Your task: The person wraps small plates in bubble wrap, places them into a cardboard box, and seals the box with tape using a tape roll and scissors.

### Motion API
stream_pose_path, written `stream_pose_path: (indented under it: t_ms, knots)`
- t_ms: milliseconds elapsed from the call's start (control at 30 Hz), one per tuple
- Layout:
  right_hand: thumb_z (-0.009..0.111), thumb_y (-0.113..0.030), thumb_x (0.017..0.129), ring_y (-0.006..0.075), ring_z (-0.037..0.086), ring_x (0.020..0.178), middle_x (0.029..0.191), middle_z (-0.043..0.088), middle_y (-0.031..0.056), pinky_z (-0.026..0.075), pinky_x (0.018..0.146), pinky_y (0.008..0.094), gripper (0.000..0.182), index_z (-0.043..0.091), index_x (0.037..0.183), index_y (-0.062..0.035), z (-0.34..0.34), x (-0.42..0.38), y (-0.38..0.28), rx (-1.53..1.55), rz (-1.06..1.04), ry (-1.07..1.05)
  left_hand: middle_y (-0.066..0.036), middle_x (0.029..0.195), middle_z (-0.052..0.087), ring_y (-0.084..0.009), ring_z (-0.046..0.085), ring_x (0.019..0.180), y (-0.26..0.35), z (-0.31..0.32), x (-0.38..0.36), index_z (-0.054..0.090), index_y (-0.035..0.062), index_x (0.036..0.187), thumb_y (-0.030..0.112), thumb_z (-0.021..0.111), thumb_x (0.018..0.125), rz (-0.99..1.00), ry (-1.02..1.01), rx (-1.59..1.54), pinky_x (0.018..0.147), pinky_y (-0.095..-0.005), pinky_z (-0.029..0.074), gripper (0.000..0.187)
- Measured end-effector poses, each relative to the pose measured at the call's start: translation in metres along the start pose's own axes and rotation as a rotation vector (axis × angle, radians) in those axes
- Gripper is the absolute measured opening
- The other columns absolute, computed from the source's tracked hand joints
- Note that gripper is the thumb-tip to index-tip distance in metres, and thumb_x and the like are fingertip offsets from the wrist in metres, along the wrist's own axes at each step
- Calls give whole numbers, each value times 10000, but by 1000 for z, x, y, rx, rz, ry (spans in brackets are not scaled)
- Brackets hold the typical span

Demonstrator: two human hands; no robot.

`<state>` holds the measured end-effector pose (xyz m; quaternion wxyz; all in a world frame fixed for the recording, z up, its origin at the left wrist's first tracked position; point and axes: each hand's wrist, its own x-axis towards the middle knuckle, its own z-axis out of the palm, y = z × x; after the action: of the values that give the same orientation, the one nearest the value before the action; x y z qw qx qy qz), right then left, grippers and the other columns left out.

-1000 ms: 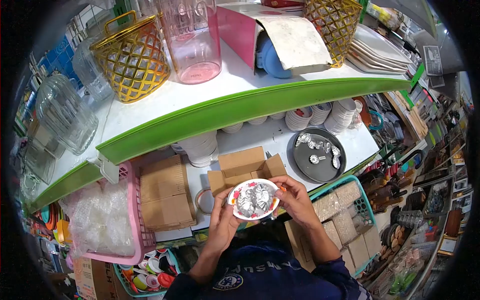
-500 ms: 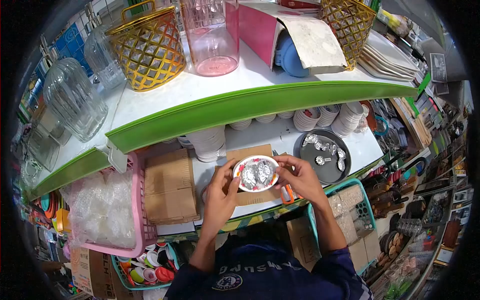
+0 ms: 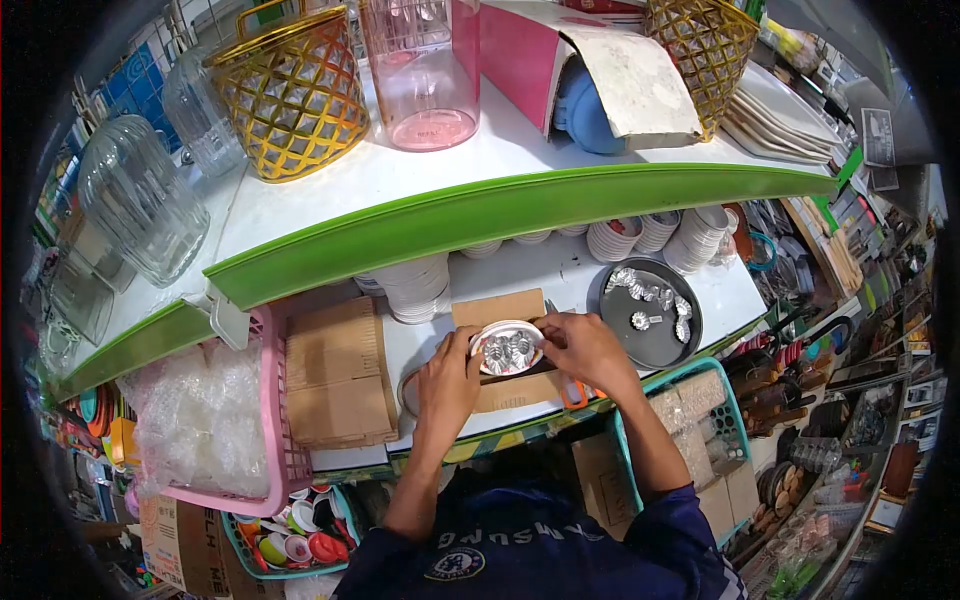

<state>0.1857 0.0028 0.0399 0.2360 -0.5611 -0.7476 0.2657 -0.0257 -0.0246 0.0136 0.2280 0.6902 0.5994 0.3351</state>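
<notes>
A small white bowl (image 3: pixel 484 361) with a coloured pattern sits between my hands, close over a flat piece of cardboard on the lower shelf. Silver fluted moulds (image 3: pixel 510 351) lie side by side inside it. My left hand (image 3: pixel 448 382) grips the bowl's left side, thumb and fingers at the rim. On the opposite side, my right hand (image 3: pixel 588 350) has its fingers closed at the right rim. Under the bowl shows the brown cardboard (image 3: pixel 515 393). An orange-handled tool (image 3: pixel 573 391) lies just below my right hand, partly covered.
A dark round pan (image 3: pixel 655 345) at right holds more silver moulds. Stacked white bowls (image 3: pixel 410 285) stand behind. The green shelf edge (image 3: pixel 520 212) overhangs the work area. Folded cardboard (image 3: pixel 335 375) and a pink basket (image 3: pixel 275 420) of bubble wrap are at left; a teal crate (image 3: pixel 735 420) is at right.
Both hands have lowered the bowl toward the cardboard and tipped it, so its patterned outside shows less. My right hand has turned more palm-down over the rim.
</notes>
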Motion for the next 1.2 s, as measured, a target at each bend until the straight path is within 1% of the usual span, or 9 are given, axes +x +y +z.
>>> stream_pose_path:
  t_ms: [200, 567, 767, 833, 933, 1000, 1067, 1133, 1200]
  knots:
    - [691, -158, 780, 331, 684, 857, 878, 708, 170, 542, 779, 428, 279, 707, 1048, -81, -2, 3, -9, -278, -9, -66, -139, 886, 653, -356, 646, 844, -3, -1, 1, 585, 78, 1096, 100, 677, 841, 47, -34, 70, 696, -450, 482, 272]
    - [688, -163, 790, 344, 681, 856, 905, 705, 156, 543, 778, 430, 313, 689, 1101, -132, 19, 7, 16, -492, -141, -118, -123, 976, 665, -349, 658, 874, -6, 2, 5, 648, 71, 985, 177, 688, 842, 81, -134, 237, 731, -447, 512, 182]
    - [691, -133, 797, 351, 676, 836, 932, 689, 166, 538, 754, 425, 330, 681, 1124, -91, 7, -1, 1, -284, -186, -38, -104, 1007, 647, -335, 653, 870, -2, 1, -2, 674, 70, 1027, 155, 656, 870, 72, 14, 106, 734, -439, 523, 180]
    - [696, -122, 799, 347, 653, 880, 1006, 664, 151, 523, 791, 411, 320, 685, 1115, -75, 5, -6, 1, 23, -88, 58, -98, 1017, 634, -323, 647, 879, -7, 4, -8, 673, 71, 1044, 147, 649, 872, 105, 100, 46, 721, -446, 526, 189]
    - [691, -124, 818, 350, 605, 953, 1097, 622, 142, 504, 842, 398, 267, 700, 1079, -68, 12, -16, 12, -148, -174, 392, -134, 1163, 561, -329, 601, 1018, -23, 17, -21, 642, 66, 1155, 69, 676, 836, 207, 354, -25, 846, -408, 497, 321]
    - [697, -116, 822, 333, 569, 1035, 1161, 594, 153, 489, 872, 390, 363, 654, 1178, -60, 18, -23, 14, -176, -136, 426, -201, 1319, 424, -331, 479, 1212, -24, 24, -32, 512, 21, 1300, -40, 635, 821, 114, 556, -54, 1031, -385, 384, 498]
    - [706, -89, 819, 315, 580, 1028, 1147, 587, 170, 496, 856, 380, 531, 538, 1318, -22, 25, -30, 8, 73, 28, 550, -222, 1413, 328, -323, 406, 1287, -34, 35, -37, 361, 22, 1421, -62, 599, 834, 129, 531, -115, 1098, -409, 310, 639]
    - [697, -70, 847, 241, 593, 1043, 1170, 593, 157, 502, 854, 344, 615, 431, 1395, 10, 35, -36, 20, 108, 60, 501, -255, 1453, 338, -370, 409, 1322, -32, 46, -40, 371, 12, 1427, -49, 601, 853, 32, 562, -728, 1113, -399, 299, 622]
    - [678, -127, 887, 203, 643, 955, 1135, 641, 176, 534, 766, 296, 590, 425, 1404, 3, 47, -38, 32, 633, 134, 425, -249, 1458, 363, -364, 410, 1335, -33, 45, -47, 367, 5, 1435, -37, 588, 870, -56, 436, -811, 1119, -395, 299, 608]
